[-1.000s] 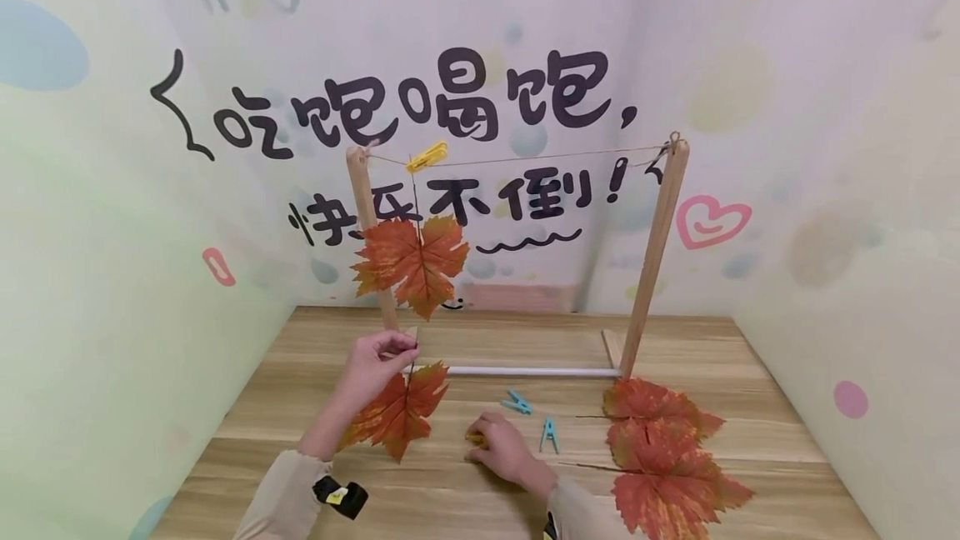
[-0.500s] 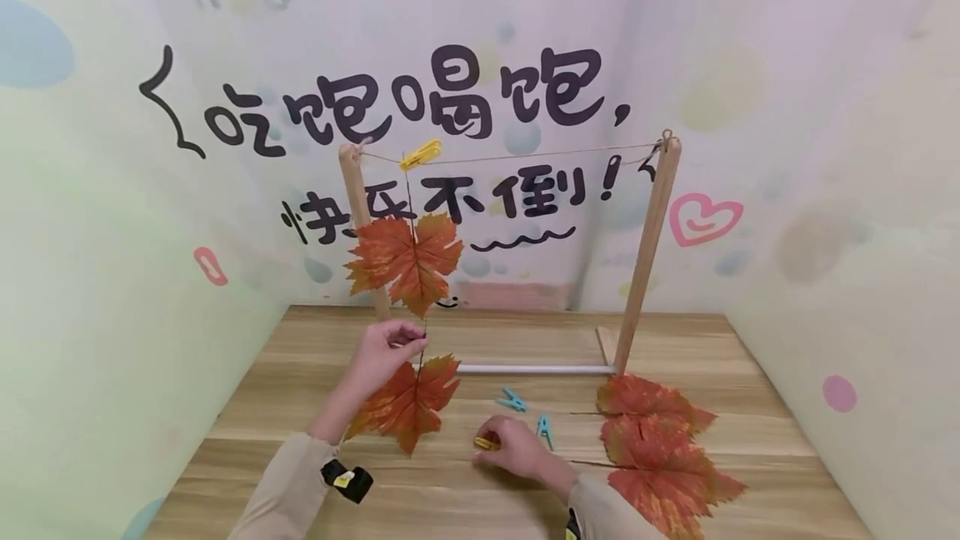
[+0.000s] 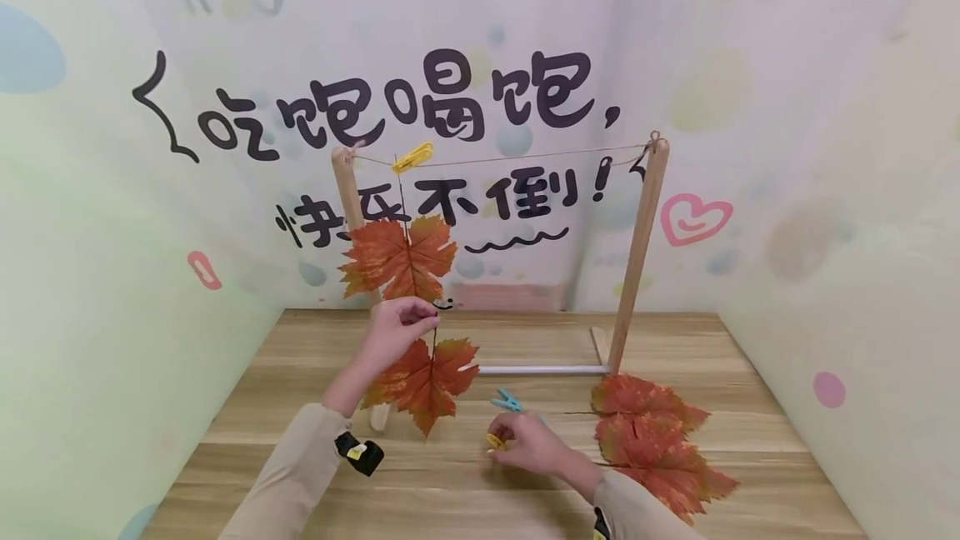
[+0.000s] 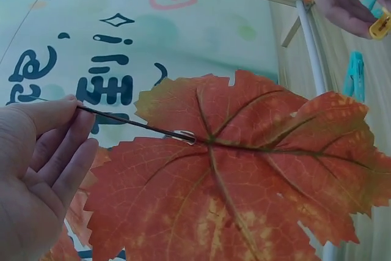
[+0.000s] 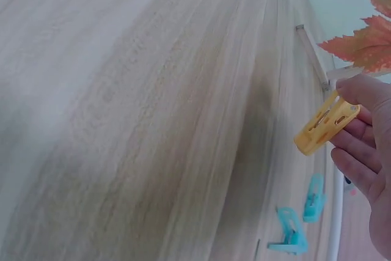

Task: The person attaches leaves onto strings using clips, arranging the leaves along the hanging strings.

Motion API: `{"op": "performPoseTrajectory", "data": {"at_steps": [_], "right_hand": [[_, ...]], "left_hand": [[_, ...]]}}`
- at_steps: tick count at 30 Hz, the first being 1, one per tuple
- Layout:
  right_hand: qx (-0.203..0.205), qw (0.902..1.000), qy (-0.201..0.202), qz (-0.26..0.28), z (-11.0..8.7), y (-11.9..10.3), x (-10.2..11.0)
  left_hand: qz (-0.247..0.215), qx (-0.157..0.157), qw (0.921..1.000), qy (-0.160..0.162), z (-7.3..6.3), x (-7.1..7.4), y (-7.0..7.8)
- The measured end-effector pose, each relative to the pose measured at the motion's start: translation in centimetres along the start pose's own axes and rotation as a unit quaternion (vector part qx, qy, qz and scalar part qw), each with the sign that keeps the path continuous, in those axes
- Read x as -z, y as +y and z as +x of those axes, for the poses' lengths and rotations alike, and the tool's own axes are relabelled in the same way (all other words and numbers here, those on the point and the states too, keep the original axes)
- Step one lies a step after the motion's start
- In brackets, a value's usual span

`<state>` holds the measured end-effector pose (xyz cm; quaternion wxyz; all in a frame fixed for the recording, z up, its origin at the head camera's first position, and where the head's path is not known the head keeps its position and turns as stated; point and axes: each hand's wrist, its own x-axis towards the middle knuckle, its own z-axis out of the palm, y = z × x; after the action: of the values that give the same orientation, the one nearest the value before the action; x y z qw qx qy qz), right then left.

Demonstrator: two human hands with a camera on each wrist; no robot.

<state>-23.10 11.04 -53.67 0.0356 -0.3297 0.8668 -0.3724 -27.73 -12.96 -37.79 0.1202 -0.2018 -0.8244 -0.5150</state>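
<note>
My left hand (image 3: pixel 399 330) pinches the dark stem of an orange-red artificial leaf (image 4: pixel 244 169), which hangs upright below the fingers in the head view. Low over the table, my right hand (image 3: pixel 528 442) holds a yellow clothespin (image 5: pixel 327 123) between thumb and fingers. A second leaf (image 3: pixel 401 257) hangs from a thin string (image 3: pixel 517 156), its stem clipped by another yellow clothespin (image 3: pixel 413 157). Two teal clothespins lie by the right hand; one teal clothespin (image 5: pixel 314 198) is closer to the white rod, the other teal clothespin (image 5: pixel 289 231) beside it.
Two wooden posts hold the string; the right post (image 3: pixel 640 252) stands at the back right. A white rod (image 3: pixel 543 370) joins them low down. More orange-red leaves (image 3: pixel 660 448) lie overlapping at the right of the wooden table (image 3: pixel 300 482). A printed wall (image 3: pixel 810 148) rises behind.
My left hand has risen and moved right, lifting its leaf higher off the table. My right hand has shifted slightly right with the yellow clothespin, now covering most of one teal clothespin.
</note>
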Motion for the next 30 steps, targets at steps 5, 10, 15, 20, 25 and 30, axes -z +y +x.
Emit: {"op": "performPoseTrajectory", "data": {"at_steps": [5, 10, 15, 20, 25, 30], "right_hand": [[-0.007, 0.9993, -0.004, 0.035, -0.4, -0.6, 0.9], [-0.006, 0.9988, -0.005, 0.048, -0.5, -1.1, 2.1], [0.023, 0.9979, 0.001, 0.061, -0.4, -1.5, 3.2], [0.043, 0.9974, 0.009, 0.056, -0.2, -1.9, 4.3], [0.052, 0.9978, 0.01, 0.041, 0.1, -2.4, 5.2], [0.061, 0.9974, 0.018, 0.033, 0.3, -3.3, 6.5]], "left_hand": [[-0.009, 0.006, 0.9999, 0.008, 0.5, -0.1, 1.1], [-0.011, -0.001, 0.9999, 0.01, 0.6, 0.0, 3.4], [-0.007, -0.003, 0.9999, 0.015, 1.3, -0.2, 2.8], [-0.004, -0.029, 0.9995, 0.015, 2.1, -0.6, 2.0], [0.007, -0.04, 0.999, 0.018, 2.5, -0.8, 2.4], [0.007, -0.039, 0.999, 0.018, 3.0, -1.0, 2.9]]}}
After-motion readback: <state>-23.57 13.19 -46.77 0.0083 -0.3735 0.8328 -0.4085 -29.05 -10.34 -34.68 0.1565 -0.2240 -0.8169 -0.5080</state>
